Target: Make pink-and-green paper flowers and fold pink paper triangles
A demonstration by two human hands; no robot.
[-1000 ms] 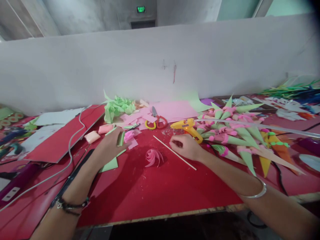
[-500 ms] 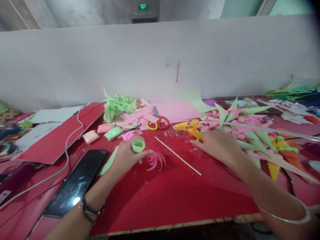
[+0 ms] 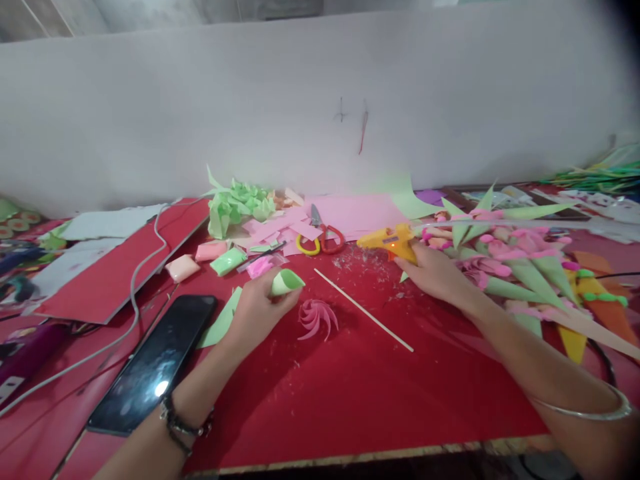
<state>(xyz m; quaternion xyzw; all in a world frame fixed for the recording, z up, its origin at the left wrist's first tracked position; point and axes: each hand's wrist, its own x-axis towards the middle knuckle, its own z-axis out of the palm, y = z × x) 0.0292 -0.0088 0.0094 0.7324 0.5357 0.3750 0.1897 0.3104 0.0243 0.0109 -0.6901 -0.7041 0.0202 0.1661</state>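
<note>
My left hand [image 3: 257, 310] is closed round a rolled green paper cone [image 3: 285, 281], held just above the red table [image 3: 350, 393]. A pink paper flower [image 3: 317, 317] lies right of it, and a thin wooden stick [image 3: 363, 309] slants across the table beyond. My right hand [image 3: 436, 272] rests over the handle of the yellow glue gun [image 3: 391, 240], fingers curled round it, beside a pile of green and pink paper cones [image 3: 505, 263].
A black phone [image 3: 154, 363] lies at the near left beside a grey cable [image 3: 135, 287]. Scissors [image 3: 320, 237], pink paper sheets [image 3: 350, 217], crumpled green paper [image 3: 237, 207] and clay blocks [image 3: 213, 257] sit near the white wall. More craft pieces fill the far right.
My left hand brought a green paper piece from the back left toward the middle, now rolled into a cone. My right hand left the stick and reached right onto the glue gun.
</note>
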